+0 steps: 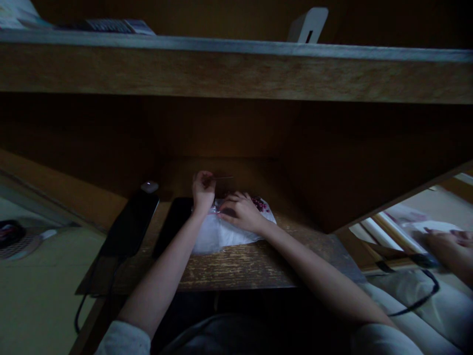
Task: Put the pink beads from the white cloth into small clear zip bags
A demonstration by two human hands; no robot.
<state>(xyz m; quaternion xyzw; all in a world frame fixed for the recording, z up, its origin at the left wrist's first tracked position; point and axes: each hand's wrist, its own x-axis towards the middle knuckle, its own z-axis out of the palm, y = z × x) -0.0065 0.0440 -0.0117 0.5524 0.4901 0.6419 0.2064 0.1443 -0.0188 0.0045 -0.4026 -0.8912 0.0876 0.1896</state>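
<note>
A clear plastic bag (221, 235) lies on the wooden desk (240, 268) in dim light, with dark red beads (259, 203) at its far right corner. My right hand (240, 211) rests on top of the bag, fingers curled down onto it. My left hand (203, 189) is raised just behind the bag's left end, pinched shut on a thin needle (222, 178) that points right. Whether a thread hangs from it I cannot make out.
Two dark flat devices (129, 223) (173, 224) lie left of the bag, with a small white object (150, 186) behind and a cable (90, 296) running off the desk's front. A shelf (236, 69) overhangs the desk. Another person's arm (449, 249) shows at right.
</note>
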